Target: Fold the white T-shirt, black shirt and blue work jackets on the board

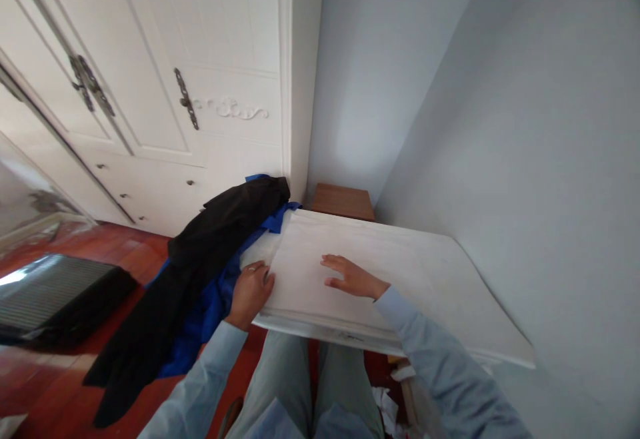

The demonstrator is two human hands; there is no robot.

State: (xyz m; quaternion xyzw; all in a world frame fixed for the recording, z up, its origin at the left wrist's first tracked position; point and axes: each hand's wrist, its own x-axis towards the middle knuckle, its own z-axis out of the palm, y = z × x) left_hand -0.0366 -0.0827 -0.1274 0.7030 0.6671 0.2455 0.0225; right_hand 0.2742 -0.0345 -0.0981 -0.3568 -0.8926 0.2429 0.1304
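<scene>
The left hand (250, 294) is resting curled at the end of the white tabletop (425, 279); whether it is gripping anything cannot be told. The right hand (357, 280) is grasping nothing, fingers apart above or on the tabletop. The black garment (200, 246) is lying left of the nearer left hand, running lengthwise from beyond it back toward the person, partly hiding blue cloth (213, 299); its support is hidden.

White panelled wardrobe (240, 32) with dark ornate handles (186, 100) and scroll moulding (231, 107); pale grey-blue walls (525, 159), which meet in a corner; reddish plank floor (147, 246); low brown wooden unit (343, 199) near the wardrobe.
</scene>
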